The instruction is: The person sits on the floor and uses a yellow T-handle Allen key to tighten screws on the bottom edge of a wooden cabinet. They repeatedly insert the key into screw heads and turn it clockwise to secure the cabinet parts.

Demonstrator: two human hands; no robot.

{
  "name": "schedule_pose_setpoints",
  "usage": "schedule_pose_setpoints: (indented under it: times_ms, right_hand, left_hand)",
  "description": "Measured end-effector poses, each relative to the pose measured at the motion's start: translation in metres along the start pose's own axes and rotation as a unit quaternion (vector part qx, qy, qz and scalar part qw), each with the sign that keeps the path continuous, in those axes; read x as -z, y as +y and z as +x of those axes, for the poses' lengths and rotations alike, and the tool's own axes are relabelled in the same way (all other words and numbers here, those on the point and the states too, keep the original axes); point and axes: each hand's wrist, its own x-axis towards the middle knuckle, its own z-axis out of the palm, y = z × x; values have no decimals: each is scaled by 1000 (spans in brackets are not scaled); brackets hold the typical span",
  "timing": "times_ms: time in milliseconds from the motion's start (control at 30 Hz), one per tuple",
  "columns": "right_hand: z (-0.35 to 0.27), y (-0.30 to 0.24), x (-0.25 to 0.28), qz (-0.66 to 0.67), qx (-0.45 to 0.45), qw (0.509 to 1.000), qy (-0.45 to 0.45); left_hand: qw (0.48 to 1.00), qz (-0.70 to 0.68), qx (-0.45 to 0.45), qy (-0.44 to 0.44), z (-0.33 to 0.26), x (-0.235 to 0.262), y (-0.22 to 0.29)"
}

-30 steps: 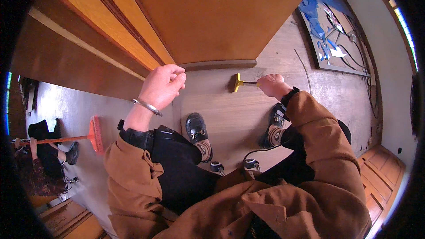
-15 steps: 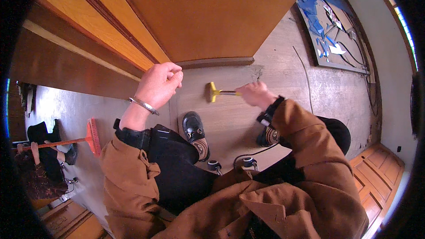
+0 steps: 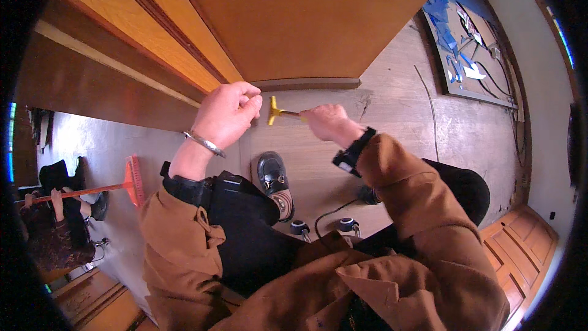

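Yellow hammer [image 3: 277, 111]: one only, gripped in your right hand [image 3: 327, 122], fingers wrapped round the handle w/ the shaft sticking out of the fist toward your left. Long axis runs roughly sideways across the view, handle end buried in the right fist, head end pointing at your left hand [image 3: 228, 112]; the head itself sits crosswise to the shaft, near upright. Head is just beside the left knuckles, touching or not — can't tell. Left hand is clenched into a loose fist, fingertips pinched together near the hammer head; whether it grips anything small, can't tell. One metal bracelet [image 3: 205, 143] on the left wrist, one dark watch [image 3: 351, 152] on the right wrist. Beyond both hands: the bottom edge of an orange-brown wooden door [image 3: 306, 18] over the wood floor [image 3: 398, 110]. Below the hands, toward you: one black shoe [image 3: 274, 176] clearly seen, 2nd mostly hidden behind the right sleeve. Well off past your left arm: one orange broom [image 3: 131, 181], held by another person [image 3: 58, 227].
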Motion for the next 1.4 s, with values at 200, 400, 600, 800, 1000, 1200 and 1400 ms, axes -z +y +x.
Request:
schedule_pose_setpoints:
  times_ms: [200,400,600,800,1000,1200,1400]
  right_hand:
    - [32,-47,-23,65,6,998,-10]
    - [20,-31,-36,39,6,999,-3]
    - [-25,40,-23,-83,16,996,-4]
    - [-48,73,4,-203,-45,974,-95]
    - [-40,0,-10,-58,9,998,-31]
    - [-1,-60,-34,12,52,998,-24]
    - [-5,-20,-41,-60,60,996,-34]
  left_hand:
    - [1000,18,-9,11,2,-1,-6]
    - [999,40,-17,16,2,2,-9]
    - [999,32,-13,-4,-3,6,-5]
    - [999,35,10,21,-6,5,1]
    - [998,63,-9,-8,1,2,4]
    - [998,65,1,16,2,-2,3]
    - [998,68,-11,-8,3,1,0]
